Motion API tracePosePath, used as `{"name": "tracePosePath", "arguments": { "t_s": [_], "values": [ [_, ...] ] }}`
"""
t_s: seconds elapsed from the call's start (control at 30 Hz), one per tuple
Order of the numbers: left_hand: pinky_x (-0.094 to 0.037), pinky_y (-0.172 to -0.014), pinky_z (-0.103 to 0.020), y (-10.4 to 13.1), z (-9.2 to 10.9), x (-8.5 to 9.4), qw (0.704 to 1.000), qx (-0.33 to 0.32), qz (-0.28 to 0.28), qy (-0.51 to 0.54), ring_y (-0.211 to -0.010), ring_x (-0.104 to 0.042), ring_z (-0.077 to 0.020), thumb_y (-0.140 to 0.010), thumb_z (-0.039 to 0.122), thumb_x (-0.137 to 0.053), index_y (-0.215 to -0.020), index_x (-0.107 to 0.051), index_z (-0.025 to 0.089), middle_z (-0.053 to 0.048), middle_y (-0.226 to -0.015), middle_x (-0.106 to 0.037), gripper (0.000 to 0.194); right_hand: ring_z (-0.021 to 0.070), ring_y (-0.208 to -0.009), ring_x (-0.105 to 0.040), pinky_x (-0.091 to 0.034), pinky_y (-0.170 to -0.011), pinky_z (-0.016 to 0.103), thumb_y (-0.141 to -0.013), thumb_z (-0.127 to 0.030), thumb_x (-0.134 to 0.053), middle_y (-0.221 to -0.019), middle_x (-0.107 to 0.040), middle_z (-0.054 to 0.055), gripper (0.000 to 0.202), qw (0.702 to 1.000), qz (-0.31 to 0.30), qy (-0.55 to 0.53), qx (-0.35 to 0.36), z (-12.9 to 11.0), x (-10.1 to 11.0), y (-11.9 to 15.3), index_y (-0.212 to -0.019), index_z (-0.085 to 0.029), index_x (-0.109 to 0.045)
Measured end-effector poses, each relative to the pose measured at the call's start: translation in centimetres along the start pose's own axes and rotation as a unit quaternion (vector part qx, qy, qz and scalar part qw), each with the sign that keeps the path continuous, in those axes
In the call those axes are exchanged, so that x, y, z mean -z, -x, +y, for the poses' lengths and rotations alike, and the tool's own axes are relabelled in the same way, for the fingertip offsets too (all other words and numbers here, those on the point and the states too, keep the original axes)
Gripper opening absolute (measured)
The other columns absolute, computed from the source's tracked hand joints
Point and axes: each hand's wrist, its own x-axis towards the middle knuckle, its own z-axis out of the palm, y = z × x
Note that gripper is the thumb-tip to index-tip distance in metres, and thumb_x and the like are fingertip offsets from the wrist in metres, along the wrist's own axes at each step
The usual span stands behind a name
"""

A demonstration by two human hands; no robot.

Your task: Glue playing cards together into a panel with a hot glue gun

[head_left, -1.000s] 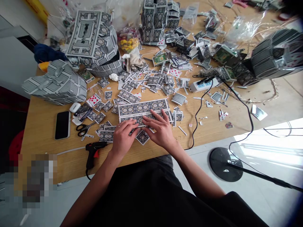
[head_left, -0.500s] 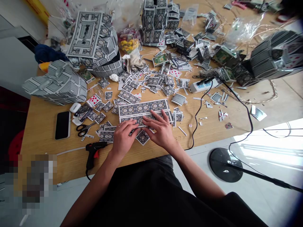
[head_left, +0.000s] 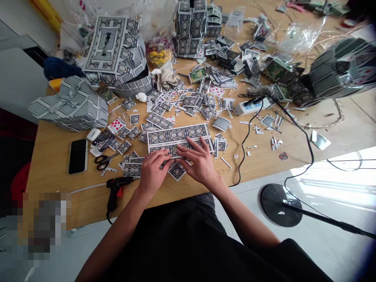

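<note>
A flat panel of joined playing cards [head_left: 179, 135], dark blue-black patterned backs with white borders, lies on the table in front of me. My right hand [head_left: 199, 160] rests on its near strip, fingers spread and pressed flat. At the near left edge of the panel, my left hand [head_left: 155, 168] lies with fingers stretched over the card surface. The two thumbs come close together, just above a loose patterned card [head_left: 177, 171]. Beside my left hand, more card strips [head_left: 132, 169] lie partly covered. Neither hand is wrapped round anything.
Left of the hands are a black glue gun [head_left: 114, 192], scissors [head_left: 104, 160] and a phone [head_left: 78, 156]. Cut cards litter the table [head_left: 188, 188]. Woven card baskets [head_left: 70, 103] stand behind. A power strip [head_left: 252, 105] trails a black cable [head_left: 243, 150] to the right.
</note>
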Motion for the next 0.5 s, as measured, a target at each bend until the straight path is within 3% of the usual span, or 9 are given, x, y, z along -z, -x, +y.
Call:
{"name": "tracePosePath", "arguments": {
  "t_s": [0.5],
  "values": [
    [-0.062, -0.105, -0.044, -0.2, 0.08, -0.04, 1.0, -0.013, 0.005, -0.013, -0.119, -0.08, -0.0263, -0.1, 0.02, -0.076, -0.112, -0.076, 0.024, -0.006, -0.118, -0.084, 0.013, 0.0336, -0.149, -0.064, -0.028, -0.138, 0.063, -0.104, -0.034, -0.075, -0.134, -0.082, -0.004, 0.016, 1.0, -0.001, 0.001, 0.003, 0.06, -0.05, 0.01, -0.119, -0.031, -0.08]
  ]
}}
